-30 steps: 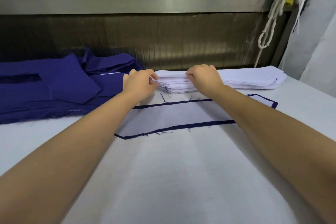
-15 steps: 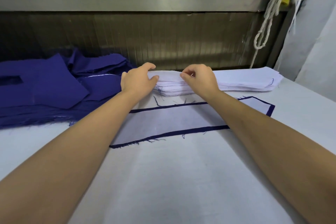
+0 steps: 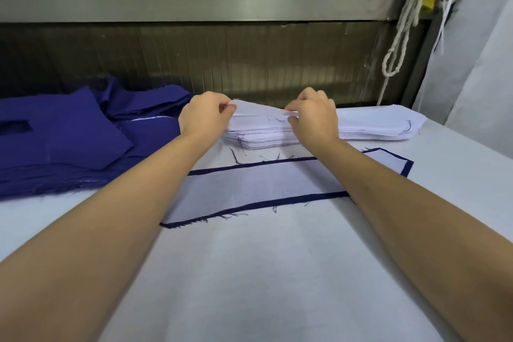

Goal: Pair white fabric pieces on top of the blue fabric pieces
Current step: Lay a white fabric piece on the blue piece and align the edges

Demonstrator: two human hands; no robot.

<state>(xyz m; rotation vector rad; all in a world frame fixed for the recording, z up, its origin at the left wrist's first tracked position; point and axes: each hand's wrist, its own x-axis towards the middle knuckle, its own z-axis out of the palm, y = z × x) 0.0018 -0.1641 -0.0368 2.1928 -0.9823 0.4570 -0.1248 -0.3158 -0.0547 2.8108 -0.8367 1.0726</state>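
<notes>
A stack of white fabric pieces [image 3: 369, 126] lies at the back of the table. The top white piece [image 3: 256, 112] is lifted at its left end. My left hand [image 3: 204, 118] pinches its left corner, and my right hand [image 3: 315, 116] pinches it a little further right. In front of the stack a white piece [image 3: 249, 189] lies flat on a blue piece [image 3: 406, 165], whose edge shows as a dark border all round. A pile of blue fabric pieces [image 3: 69, 136] sits at the left.
The table [image 3: 263, 272] has a white cloth cover. A metal rail and ribbed panel [image 3: 249, 64] run along the back. White cords [image 3: 399, 36] hang at the back right beside a pale wall. Loose blue threads [image 3: 238, 154] lie in front of the stack.
Both hands went from pressing on the stack's left end to pinching the top white piece, and its left end has risen off the stack.
</notes>
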